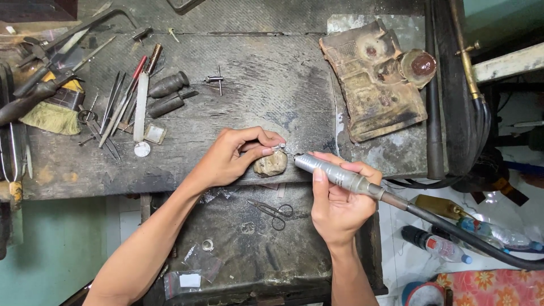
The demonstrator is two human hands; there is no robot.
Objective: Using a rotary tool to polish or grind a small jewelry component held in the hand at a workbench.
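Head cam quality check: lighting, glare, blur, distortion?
Head view: soft even light, faint shadows; mild glare on the metal sheet; left hand, right hand and rotary handpiece sharp; slight wide-angle bend at the edges; small silver piece too small to resolve.

Head camera, straight down, close over workbench [226, 85].

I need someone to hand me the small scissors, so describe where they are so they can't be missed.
Start at the dark workbench, then drop to the lower tray between the forearms. The small scissors lie there beside the right hand, the only looped-handle tool on it.
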